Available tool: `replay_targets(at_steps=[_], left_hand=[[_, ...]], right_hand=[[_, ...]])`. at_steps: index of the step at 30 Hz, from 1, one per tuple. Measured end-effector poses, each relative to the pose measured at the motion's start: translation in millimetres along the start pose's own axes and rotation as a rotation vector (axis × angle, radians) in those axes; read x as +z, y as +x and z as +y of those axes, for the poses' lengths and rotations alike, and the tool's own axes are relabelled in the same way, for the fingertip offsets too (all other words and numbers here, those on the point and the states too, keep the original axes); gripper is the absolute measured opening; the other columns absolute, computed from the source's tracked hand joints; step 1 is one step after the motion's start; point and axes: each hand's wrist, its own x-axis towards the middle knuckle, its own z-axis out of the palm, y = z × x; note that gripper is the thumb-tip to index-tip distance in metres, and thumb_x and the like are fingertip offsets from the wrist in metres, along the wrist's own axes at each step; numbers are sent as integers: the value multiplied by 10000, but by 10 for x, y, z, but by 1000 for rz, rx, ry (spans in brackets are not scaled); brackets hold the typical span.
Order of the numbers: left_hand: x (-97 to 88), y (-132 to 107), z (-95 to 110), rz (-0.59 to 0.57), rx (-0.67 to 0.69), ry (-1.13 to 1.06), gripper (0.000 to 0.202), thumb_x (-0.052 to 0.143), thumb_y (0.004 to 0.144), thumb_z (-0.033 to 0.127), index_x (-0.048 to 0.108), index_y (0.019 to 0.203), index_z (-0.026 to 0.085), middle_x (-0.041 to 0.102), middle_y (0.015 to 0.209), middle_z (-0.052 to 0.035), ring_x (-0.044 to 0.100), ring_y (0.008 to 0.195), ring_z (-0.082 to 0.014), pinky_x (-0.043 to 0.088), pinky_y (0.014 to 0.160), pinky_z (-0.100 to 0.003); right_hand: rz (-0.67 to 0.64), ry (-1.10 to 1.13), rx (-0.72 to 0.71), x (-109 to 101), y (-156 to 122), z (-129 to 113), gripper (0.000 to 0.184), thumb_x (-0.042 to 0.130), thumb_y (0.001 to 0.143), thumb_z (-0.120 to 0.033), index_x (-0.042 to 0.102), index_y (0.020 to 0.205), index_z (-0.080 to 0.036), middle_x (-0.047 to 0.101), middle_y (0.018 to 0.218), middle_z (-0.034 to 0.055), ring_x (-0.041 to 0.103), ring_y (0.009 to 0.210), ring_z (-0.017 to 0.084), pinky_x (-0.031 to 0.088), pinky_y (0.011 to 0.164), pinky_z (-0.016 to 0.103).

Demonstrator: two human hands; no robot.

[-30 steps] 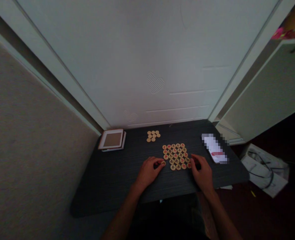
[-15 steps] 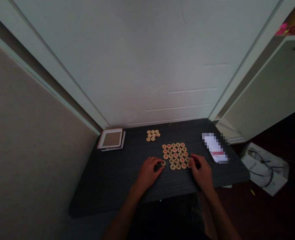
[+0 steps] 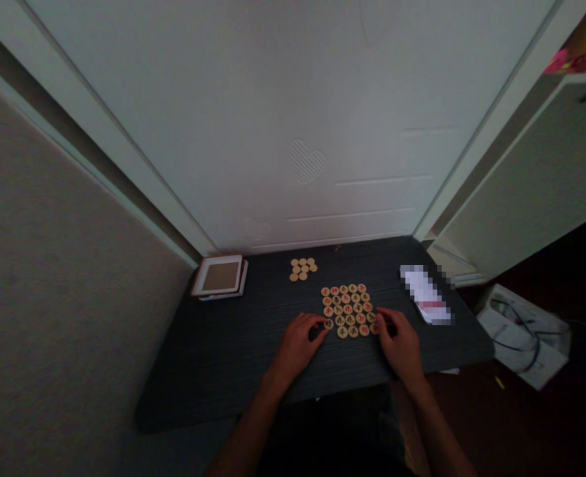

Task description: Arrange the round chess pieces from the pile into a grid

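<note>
Round wooden xiangqi pieces [image 3: 347, 309] with red and black characters lie face up on the dark table in a close block of rows. At the block's left side, my left hand [image 3: 297, 341] pinches a black-marked xiangqi piece [image 3: 328, 324] between thumb and fingertips, beside the second row from the front. My right hand [image 3: 400, 339] rests against the block's right edge, thumb and index finger apart. Its fingertips touch the end pieces and partly cover the front corner piece [image 3: 374, 328]. Farther back, several blank-topped pieces [image 3: 303, 269] form a small separate cluster.
A framed, book-like stack [image 3: 218, 277] sits at the dark table's [image 3: 203, 371] back left. On the right lies a pixelated pale item [image 3: 426, 291]. A white door [image 3: 273, 86] rises behind. A white box with cables [image 3: 528, 338] stands on the floor at right.
My left hand has slid slightly right with its piece, which now sits against the block's left side in its row. My right hand has stayed at the right edge.
</note>
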Motion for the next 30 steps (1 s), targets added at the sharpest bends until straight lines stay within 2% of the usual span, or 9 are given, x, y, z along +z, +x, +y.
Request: replay_targets(at_steps=[10, 30], left_hand=[[35, 16, -15, 14, -18, -3, 124, 680, 912, 287, 700, 1032, 264, 735, 1018, -18, 662, 960, -219, 517, 938, -381], [40, 38, 8, 10, -16, 2, 102, 662, 917, 291, 704, 1008, 272, 748, 1006, -23, 658, 930, -227, 503, 960, -418]], right_hand=[[7, 2, -19, 1, 7, -7, 288, 543, 964, -397, 695, 1108, -200, 719, 1022, 107, 690, 865, 238, 569, 790, 389], [7, -13, -26, -15, 6, -54, 291, 535, 961, -400, 707, 1097, -209, 729, 1014, 101, 694, 879, 243, 566, 797, 390]])
